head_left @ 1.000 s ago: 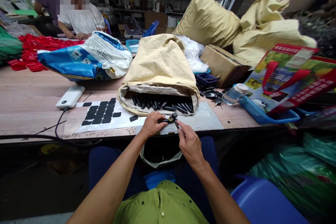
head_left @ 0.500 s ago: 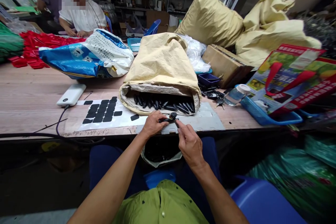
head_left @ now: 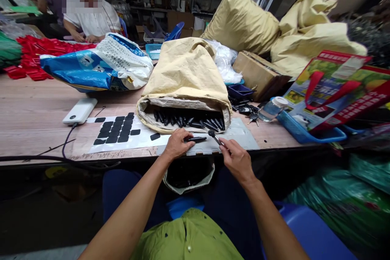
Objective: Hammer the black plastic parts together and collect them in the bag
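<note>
My left hand (head_left: 177,144) is closed around one end of a slim black pen-shaped piece (head_left: 198,139), which points right over a grey sheet (head_left: 243,135) at the table's front edge. In my right hand (head_left: 238,159) is a thin black stick tool with a rounded head (head_left: 215,136); that head stands a little apart from the piece's tip. Just beyond both hands lies a cream cloth sack (head_left: 185,73), its mouth facing me, with several similar black pieces (head_left: 190,122) inside. Left of it, black rounded squares (head_left: 115,129) sit in rows on white paper (head_left: 142,138).
A white power bank (head_left: 81,110) with a cable lies at left, near a blue-and-white bag (head_left: 97,67). Keys (head_left: 252,118), a clear jar (head_left: 272,109) and a blue tray (head_left: 304,132) stand at right. Below the edge, an open bag (head_left: 189,176) hangs between my knees. Co-workers sit behind.
My right hand has drawn back to the right, taking the tool's round head off the black piece. My left hand keeps its hold in nearly the same place.
</note>
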`<act>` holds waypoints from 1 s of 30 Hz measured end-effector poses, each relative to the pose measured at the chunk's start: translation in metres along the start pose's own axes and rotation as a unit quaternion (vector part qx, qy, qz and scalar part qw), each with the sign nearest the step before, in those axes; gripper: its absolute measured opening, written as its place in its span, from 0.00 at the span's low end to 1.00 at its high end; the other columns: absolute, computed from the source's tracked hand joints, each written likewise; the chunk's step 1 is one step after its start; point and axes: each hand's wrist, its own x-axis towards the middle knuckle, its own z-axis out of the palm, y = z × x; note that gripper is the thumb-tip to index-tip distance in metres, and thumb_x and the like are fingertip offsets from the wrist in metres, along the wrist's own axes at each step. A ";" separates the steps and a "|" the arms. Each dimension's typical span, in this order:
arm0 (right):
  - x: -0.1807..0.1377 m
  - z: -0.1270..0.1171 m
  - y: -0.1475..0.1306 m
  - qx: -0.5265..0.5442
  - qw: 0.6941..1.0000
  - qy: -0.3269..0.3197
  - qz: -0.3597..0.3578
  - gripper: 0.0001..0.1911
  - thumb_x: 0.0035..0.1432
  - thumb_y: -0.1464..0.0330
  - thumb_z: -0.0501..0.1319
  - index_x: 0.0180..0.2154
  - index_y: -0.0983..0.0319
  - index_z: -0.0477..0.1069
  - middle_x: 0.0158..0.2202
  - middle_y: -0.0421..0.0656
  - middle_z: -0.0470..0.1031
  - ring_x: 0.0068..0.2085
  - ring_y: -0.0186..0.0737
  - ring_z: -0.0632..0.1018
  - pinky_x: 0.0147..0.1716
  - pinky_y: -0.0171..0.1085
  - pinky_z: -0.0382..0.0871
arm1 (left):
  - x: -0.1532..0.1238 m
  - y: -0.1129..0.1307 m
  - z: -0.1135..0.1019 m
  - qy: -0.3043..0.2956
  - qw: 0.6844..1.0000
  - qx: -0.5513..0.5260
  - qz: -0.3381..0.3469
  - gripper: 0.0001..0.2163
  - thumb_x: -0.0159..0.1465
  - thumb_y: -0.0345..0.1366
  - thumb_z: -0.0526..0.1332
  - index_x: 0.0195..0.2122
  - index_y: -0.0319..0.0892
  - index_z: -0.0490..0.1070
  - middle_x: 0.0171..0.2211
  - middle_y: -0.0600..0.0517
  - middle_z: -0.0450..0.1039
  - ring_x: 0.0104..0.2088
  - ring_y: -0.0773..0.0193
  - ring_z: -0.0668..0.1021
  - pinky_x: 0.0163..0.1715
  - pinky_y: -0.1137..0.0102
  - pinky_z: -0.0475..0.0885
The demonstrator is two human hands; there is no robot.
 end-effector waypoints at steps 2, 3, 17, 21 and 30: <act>0.008 -0.007 0.028 -0.037 0.997 -0.038 -0.051 0.16 0.69 0.63 0.56 0.51 0.56 0.78 0.41 0.43 0.80 0.41 0.40 0.79 0.43 0.36 0.70 | 0.000 -0.001 0.001 -0.002 1.000 0.003 0.000 0.08 0.59 0.36 0.70 0.40 0.45 0.80 0.33 0.51 0.74 0.38 0.59 0.74 0.41 0.65 0.69; 0.013 -0.011 0.041 -0.048 0.994 -0.063 -0.082 0.16 0.69 0.63 0.56 0.51 0.57 0.79 0.41 0.44 0.80 0.42 0.40 0.79 0.44 0.36 0.70 | 0.001 -0.002 0.001 -0.003 1.000 0.005 0.002 0.08 0.59 0.36 0.70 0.40 0.45 0.80 0.33 0.52 0.74 0.37 0.59 0.74 0.41 0.65 0.69; 0.048 -0.006 0.094 0.028 0.994 -0.070 -0.078 0.14 0.62 0.60 0.61 0.44 0.56 0.82 0.40 0.43 0.78 0.44 0.42 0.74 0.51 0.39 0.64 | 0.000 -0.003 0.000 -0.018 1.000 0.009 0.009 0.06 0.67 0.38 0.62 0.40 0.45 0.79 0.34 0.51 0.74 0.40 0.58 0.74 0.44 0.64 0.67; 0.057 -0.002 0.080 0.030 0.998 -0.053 0.021 0.14 0.62 0.60 0.59 0.33 0.59 0.81 0.37 0.42 0.81 0.42 0.40 0.76 0.47 0.37 0.64 | -0.001 0.002 -0.002 -0.007 1.000 0.020 0.022 0.07 0.69 0.38 0.61 0.40 0.44 0.78 0.35 0.51 0.74 0.40 0.58 0.73 0.44 0.63 0.67; 0.071 0.020 0.062 -0.119 0.981 0.010 0.151 0.13 0.57 0.63 0.59 0.26 0.59 0.79 0.32 0.44 0.82 0.37 0.41 0.76 0.38 0.37 0.57 | -0.090 0.026 0.008 -0.093 0.987 0.006 0.133 0.12 0.74 0.41 0.55 0.52 0.45 0.73 0.38 0.50 0.74 0.36 0.64 0.77 0.37 0.71 0.70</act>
